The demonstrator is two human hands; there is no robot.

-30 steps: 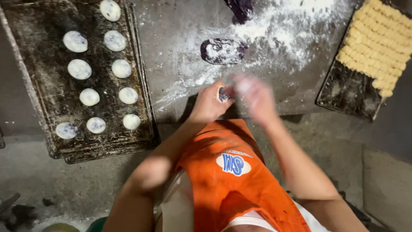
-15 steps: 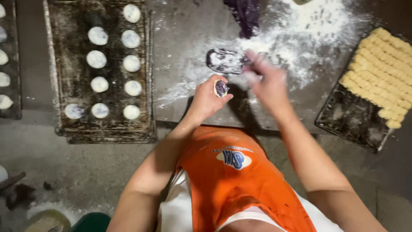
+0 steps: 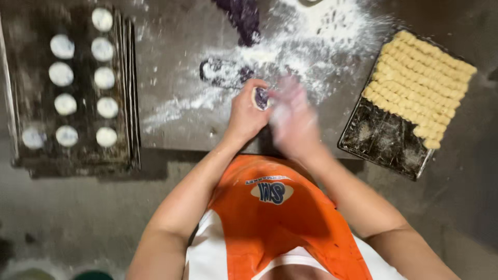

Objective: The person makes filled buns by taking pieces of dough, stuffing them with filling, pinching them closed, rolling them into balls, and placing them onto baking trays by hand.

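Worktop: grey metal table [image 3: 171,67], dusted with white flour [image 3: 321,31] at upper centre, above a concrete floor.

Far left: dark baking tray [image 3: 78,150] carrying round white dough balls [image 3: 106,78] in two columns.

Upper centre: strip of purple filling [image 3: 244,18]; below it a floured purple lump [image 3: 223,72].

Centre: left hand [image 3: 246,114], fingers curled closed around a small dough round with purple filling [image 3: 259,97]. Just right, touching it: right hand [image 3: 293,116], blurred; finger spread cannot be told.

Right: dark tray [image 3: 384,142] with rows of pale yellow dough pieces [image 3: 420,78].

Lower centre: orange apron [image 3: 275,218].
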